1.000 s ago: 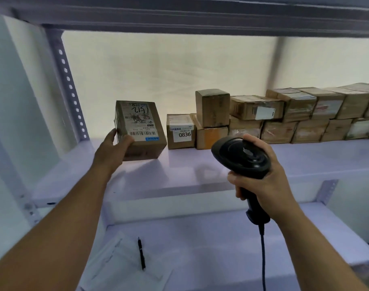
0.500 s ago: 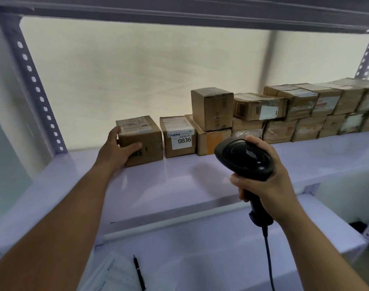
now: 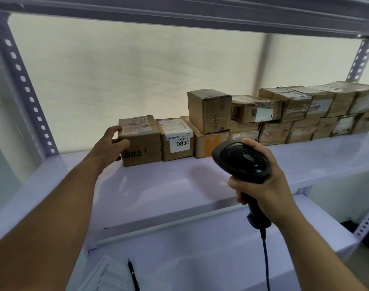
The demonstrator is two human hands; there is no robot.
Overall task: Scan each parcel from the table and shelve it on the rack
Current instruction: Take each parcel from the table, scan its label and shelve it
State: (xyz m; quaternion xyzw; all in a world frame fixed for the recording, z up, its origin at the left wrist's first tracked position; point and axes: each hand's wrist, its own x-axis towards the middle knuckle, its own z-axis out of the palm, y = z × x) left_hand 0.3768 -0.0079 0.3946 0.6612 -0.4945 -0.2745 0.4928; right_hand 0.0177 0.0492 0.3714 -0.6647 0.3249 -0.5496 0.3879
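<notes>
Parcel (image 3: pixel 142 143) in left grip (image 3: pixel 109 147), on rack (image 3: pixel 179 181)

I see a parcel (image 3: pixel 140 143) of matt brown cardboard with a white paper label (image 3: pixel 135 124); a shelf (image 3: pixel 179 181) of smooth, faintly glossy painted metal; a scanner (image 3: pixel 240 158) of matt black plastic.

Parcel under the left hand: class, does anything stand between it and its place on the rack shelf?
Nothing visible does. The parcel already sits on the shelf at the left end of the row, beside the 0836 box, with the left hand gripping its left edge.
</notes>
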